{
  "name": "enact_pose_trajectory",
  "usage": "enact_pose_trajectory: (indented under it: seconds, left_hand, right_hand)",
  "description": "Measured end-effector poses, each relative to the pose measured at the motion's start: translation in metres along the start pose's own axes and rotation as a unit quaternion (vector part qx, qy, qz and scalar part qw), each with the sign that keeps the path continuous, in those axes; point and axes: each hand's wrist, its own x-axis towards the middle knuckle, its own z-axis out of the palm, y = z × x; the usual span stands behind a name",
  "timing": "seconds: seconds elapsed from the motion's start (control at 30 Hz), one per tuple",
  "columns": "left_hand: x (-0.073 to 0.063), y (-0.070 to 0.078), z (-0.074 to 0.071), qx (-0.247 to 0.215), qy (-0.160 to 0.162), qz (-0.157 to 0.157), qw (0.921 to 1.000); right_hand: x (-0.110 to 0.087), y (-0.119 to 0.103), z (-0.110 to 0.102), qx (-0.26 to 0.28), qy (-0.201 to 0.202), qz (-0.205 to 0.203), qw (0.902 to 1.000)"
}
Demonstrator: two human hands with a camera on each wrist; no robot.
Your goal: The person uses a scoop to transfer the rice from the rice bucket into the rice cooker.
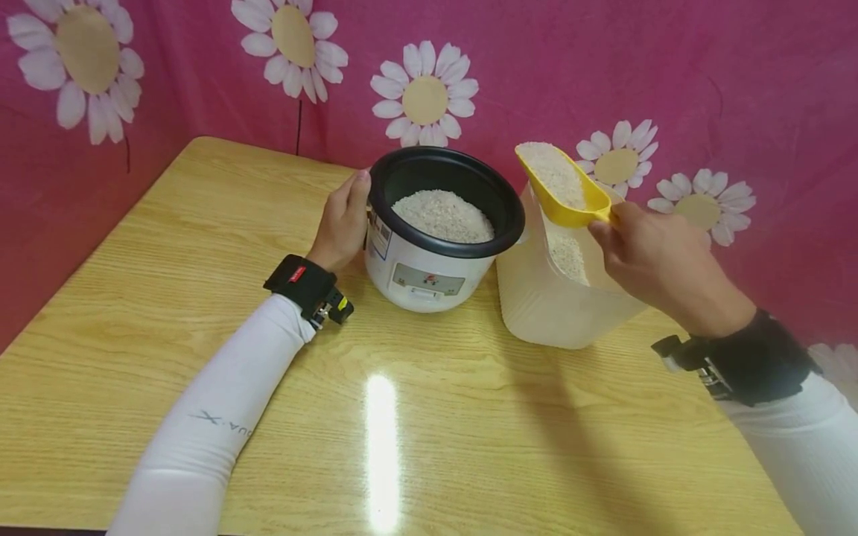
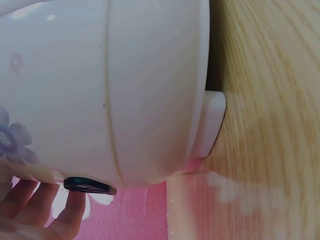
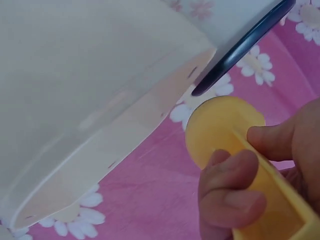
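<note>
A white rice cooker (image 1: 429, 275) with a black rim stands on the table, and a mound of rice (image 1: 442, 216) fills part of its dark inside. My left hand (image 1: 340, 223) holds the cooker's left side, fingers by a dark side handle (image 2: 87, 185) in the left wrist view. My right hand (image 1: 660, 257) grips a yellow scoop (image 1: 570, 212) by its handle. Heaped with rice, the scoop is over a translucent plastic bin (image 1: 550, 313), its tip towards the cooker. More rice (image 1: 568, 257) shows inside the bin. In the right wrist view the scoop's yellow underside (image 3: 222, 130) faces the camera.
The bin stands close at the cooker's right. Behind them hangs a pink cloth (image 1: 536, 59) with large white flowers, along the back edge of the wooden table (image 1: 268, 417). Both wrists wear black straps with small cameras.
</note>
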Motion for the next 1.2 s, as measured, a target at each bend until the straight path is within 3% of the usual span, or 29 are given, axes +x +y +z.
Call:
enact_pose_trajectory:
  seconds: [0.53,0.77,1.13,1.2]
  left_hand:
    - [0.0,-0.001,-0.002,0.005,-0.001,-0.002,1.0]
    - [0.0,0.0,-0.002,0.003,-0.006,-0.002,1.0]
    - [0.001,-0.001,-0.002,-0.006,-0.011,0.002,0.9999]
    - [0.0,-0.001,-0.002,-0.005,-0.01,0.001,0.9999]
  right_hand:
    - [0.009,-0.036,-0.004,-0.009,0.025,-0.094,0.9952]
    - [0.014,-0.042,-0.004,-0.029,0.018,-0.109,0.9935]
    - [0.017,-0.049,-0.005,-0.064,0.054,-0.127,0.9883]
    - [0.019,-0.05,-0.005,-0.07,0.046,-0.123,0.9889]
